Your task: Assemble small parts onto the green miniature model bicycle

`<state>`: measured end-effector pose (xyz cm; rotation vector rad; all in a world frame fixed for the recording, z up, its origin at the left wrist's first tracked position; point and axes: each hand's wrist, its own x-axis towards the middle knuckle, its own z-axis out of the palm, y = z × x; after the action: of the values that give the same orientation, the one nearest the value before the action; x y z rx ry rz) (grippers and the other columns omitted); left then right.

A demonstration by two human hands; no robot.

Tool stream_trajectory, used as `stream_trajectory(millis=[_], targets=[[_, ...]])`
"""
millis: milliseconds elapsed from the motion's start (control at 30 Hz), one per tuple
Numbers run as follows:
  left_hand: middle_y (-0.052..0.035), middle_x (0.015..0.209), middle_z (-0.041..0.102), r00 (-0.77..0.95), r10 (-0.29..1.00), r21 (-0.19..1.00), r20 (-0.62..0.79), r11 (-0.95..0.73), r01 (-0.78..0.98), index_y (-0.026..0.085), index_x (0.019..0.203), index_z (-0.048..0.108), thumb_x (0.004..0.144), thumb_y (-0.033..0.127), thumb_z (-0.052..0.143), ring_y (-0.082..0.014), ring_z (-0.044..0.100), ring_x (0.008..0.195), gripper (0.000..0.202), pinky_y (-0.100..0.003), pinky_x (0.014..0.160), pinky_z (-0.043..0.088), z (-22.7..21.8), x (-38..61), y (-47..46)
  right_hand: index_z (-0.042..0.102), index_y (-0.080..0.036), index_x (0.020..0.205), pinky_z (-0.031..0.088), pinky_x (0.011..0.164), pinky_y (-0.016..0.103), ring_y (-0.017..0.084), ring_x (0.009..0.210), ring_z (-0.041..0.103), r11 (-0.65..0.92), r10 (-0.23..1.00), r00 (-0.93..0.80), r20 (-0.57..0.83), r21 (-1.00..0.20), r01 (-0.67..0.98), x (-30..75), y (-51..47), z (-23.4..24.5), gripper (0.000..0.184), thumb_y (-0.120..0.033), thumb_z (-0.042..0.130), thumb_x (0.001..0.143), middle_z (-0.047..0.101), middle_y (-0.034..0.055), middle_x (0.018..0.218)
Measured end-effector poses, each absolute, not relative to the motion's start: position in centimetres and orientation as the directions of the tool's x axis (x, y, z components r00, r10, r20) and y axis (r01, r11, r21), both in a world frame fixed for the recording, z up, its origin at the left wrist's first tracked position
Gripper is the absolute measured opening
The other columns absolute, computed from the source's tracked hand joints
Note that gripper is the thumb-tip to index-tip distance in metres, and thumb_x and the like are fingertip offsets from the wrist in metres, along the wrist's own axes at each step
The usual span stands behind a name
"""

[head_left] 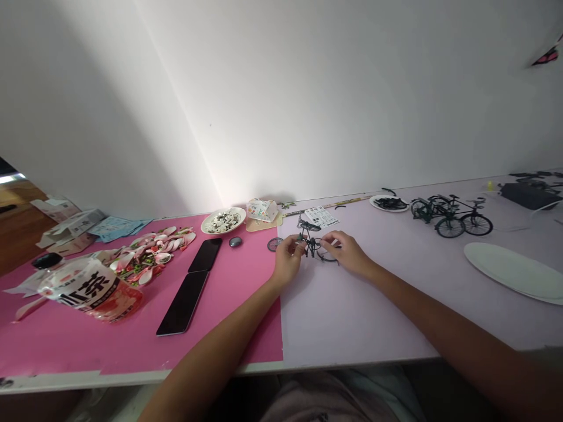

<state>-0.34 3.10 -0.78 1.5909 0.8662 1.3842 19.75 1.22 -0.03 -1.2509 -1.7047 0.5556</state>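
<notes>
A small dark model bicycle (308,227) is held between my two hands over the pale part of the table. My left hand (287,261) pinches it on the left side, with the fingers closed. From the right, my right hand (345,252) grips it with thumb and fingertips, near a wheel (324,255). Another spoked wheel (275,244) shows just left of my left hand; whether it is joined to the bicycle I cannot tell. My fingers hide part of the frame. Behind the bicycle lies a printed sheet (322,217).
Assembled model bicycles (453,217) stand at the right, beside a white oval plate (514,272). A plate (373,202) of dark parts sits near the wall. On the pink side are a drink bottle (92,290), two dark phones (182,305), pink-and-white pieces (153,252) and a plate (243,212).
</notes>
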Motion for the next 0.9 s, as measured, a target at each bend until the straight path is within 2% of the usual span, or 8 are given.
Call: stream_trajectory(millis=[200, 433, 733, 900], targets=[[-0.0064, 0.089, 0.072, 0.159, 0.894, 0.908, 0.419, -0.416, -0.057, 0.015, 0.103, 0.071, 0.086, 0.043, 0.073, -0.0126, 0.062, 0.068, 0.033, -0.027, 0.068, 0.052, -0.8, -0.3, 3.1, 0.07, -0.024, 0.095, 0.05, 0.084, 0.038, 0.024, 0.092, 0.065, 0.316, 0.942, -0.039, 0.332, -0.847, 0.428, 19.5, 0.5, 0.6, 0.036, -0.058, 0.059, 0.092, 0.073, 0.0062, 0.101], [-0.0086, 0.094, 0.073, 0.202, 0.886, 0.908, 0.418, -0.405, -0.104, 0.014, 0.102, 0.07, 0.087, 0.044, 0.072, -0.0125, 0.063, 0.071, 0.034, -0.028, 0.071, 0.054, -0.3, -0.1, 2.7, 0.069, -0.021, 0.095, 0.051, 0.086, 0.038, 0.025, 0.093, 0.067, 0.278, 0.96, -0.052, 0.274, -0.922, 0.271, 20.0, 1.7, -0.3, 0.044, -0.063, 0.063, 0.087, 0.073, 0.0059, 0.097], [-0.0104, 0.102, 0.074, 0.262, 0.872, 0.91, 0.413, -0.407, -0.079, 0.015, 0.105, 0.07, 0.088, 0.048, 0.069, -0.0148, 0.065, 0.078, 0.037, -0.03, 0.075, 0.055, -0.3, 0.0, 2.3, 0.071, -0.019, 0.091, 0.051, 0.082, 0.037, 0.024, 0.09, 0.067, 0.309, 0.951, -0.094, 0.294, -0.886, 0.347, 19.9, 1.4, 0.2, 0.047, -0.065, 0.061, 0.088, 0.074, 0.008, 0.094], [-0.0096, 0.1, 0.073, 0.265, 0.869, 0.908, 0.417, -0.41, -0.087, 0.015, 0.103, 0.069, 0.088, 0.048, 0.07, -0.0136, 0.063, 0.075, 0.036, -0.03, 0.074, 0.054, -0.5, 0.1, 2.4, 0.072, -0.02, 0.093, 0.052, 0.082, 0.038, 0.025, 0.093, 0.068, 0.323, 0.946, -0.121, 0.299, -0.879, 0.352, 19.8, 1.2, 0.3, 0.045, -0.063, 0.061, 0.089, 0.076, 0.0084, 0.098]])
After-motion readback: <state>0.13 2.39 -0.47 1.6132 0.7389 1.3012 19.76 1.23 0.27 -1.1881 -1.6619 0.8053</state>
